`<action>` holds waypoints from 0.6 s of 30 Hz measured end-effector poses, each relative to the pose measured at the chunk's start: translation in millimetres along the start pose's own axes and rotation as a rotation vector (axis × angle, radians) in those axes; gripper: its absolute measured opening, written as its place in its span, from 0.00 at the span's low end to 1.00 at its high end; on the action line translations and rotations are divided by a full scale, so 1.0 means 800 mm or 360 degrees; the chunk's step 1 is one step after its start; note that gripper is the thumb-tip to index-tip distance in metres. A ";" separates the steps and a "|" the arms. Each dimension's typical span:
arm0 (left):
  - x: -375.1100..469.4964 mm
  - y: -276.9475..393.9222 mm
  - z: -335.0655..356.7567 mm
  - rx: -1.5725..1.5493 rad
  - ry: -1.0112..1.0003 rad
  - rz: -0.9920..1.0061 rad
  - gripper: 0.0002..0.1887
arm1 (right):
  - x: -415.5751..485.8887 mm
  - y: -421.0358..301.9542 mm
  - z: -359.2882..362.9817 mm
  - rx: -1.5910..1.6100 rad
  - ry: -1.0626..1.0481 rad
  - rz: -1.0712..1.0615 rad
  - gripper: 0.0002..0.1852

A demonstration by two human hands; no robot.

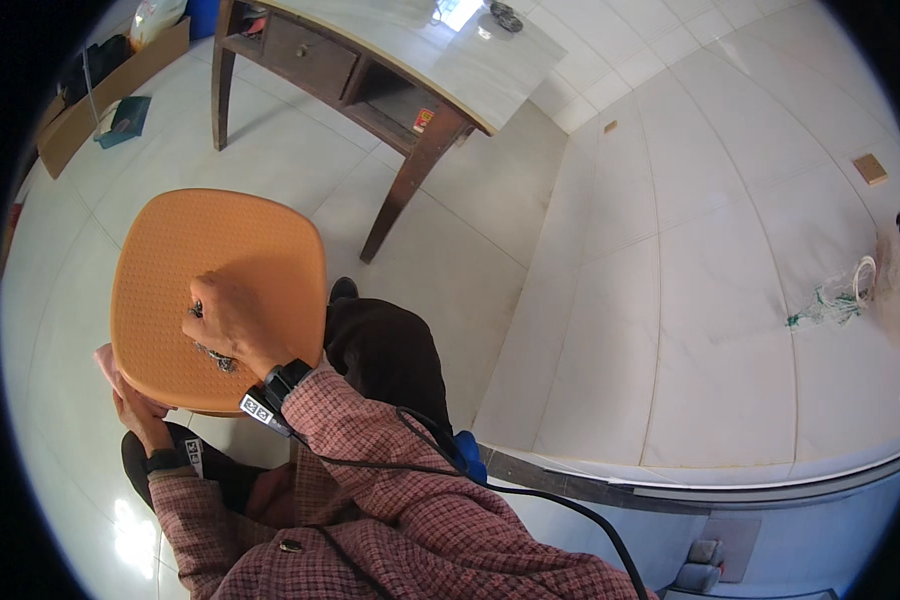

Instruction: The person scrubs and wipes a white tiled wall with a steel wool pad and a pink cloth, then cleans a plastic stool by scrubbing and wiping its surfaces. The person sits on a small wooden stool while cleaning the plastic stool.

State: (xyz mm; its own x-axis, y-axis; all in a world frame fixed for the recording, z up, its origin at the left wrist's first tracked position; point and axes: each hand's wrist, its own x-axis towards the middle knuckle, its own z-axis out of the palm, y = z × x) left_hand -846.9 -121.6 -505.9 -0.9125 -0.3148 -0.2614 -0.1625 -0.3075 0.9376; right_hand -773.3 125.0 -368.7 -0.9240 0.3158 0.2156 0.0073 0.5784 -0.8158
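An orange plastic stool seat (225,225), dotted with small dimples, stands before me. My right hand (229,319) is closed on a dark grey wiry scrubber (225,363) over the seat; parts of it show beside the thumb and below the palm. It looks like steel wool, though the fingers hide much of it. At the seat's near left edge, my left hand (139,409) holds a pink cloth (106,360) against the rim. The fingertips are partly hidden by the seat. Both wrists wear black bands with printed tags.
Beyond the seat stands a dark wooden table (311,64) with drawers and a glossy top, a dark wiry bundle (505,16) on it. A cardboard box (150,66) and green dustpan (124,121) are at upper left. A tiled wall (607,300) rises at right. A black cable (555,499) crosses my right sleeve.
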 end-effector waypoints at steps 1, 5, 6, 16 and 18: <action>-0.003 -0.002 0.000 -0.0006 -0.0003 0.0005 0.17 | 0.002 -0.001 0.001 0.0000 -0.0022 0.0023 0.12; -0.018 -0.001 0.000 0.0018 -0.0090 0.0054 0.14 | 0.010 -0.005 0.004 -0.0159 -0.0075 -0.0003 0.12; -0.025 0.001 -0.005 0.0163 -0.0162 -0.0191 0.14 | 0.012 -0.006 0.005 -0.0143 -0.0128 0.0036 0.12; -0.017 -0.009 -0.014 0.0158 -0.0272 -0.0059 0.16 | 0.016 0.010 0.021 -0.0128 -0.0061 -0.0057 0.11; -0.008 -0.020 -0.021 0.0229 -0.0241 -0.0137 0.17 | 0.016 0.012 0.021 -0.0134 -0.0044 -0.0057 0.12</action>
State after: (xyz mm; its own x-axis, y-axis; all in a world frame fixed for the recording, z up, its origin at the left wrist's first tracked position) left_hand -832.3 -129.9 -522.8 -0.9371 -0.1512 -0.3145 -0.2841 -0.1929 0.9392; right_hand -791.8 122.0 -382.6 -0.9344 0.2738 0.2279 0.0054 0.6505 -0.7595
